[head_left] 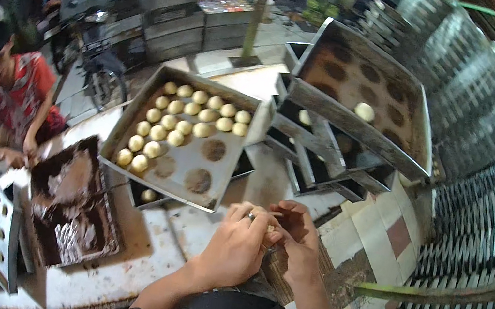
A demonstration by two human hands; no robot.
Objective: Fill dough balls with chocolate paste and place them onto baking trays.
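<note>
My left hand (235,242), with a ring on one finger, and my right hand (300,240) meet in front of my body at the table's edge. Their fingers curl together around a small pale piece of dough (272,230), which is mostly hidden. Just beyond them, a metal tray (226,180) holds several round, pale dough balls (183,127). Dark round marks show on its bare part near my hands. At the right, the top tray (357,131) of a crisscrossed stack bears a single dough ball (364,112) among similar dark marks.
A dark two-part box (112,243) with brown paste stands on the white table (140,274) at the left. Beyond it sits a co-worker in red (21,88). Another tray (2,230) leans at the far left. Stacked metal trays (467,259) line the right, near a green pole (448,292).
</note>
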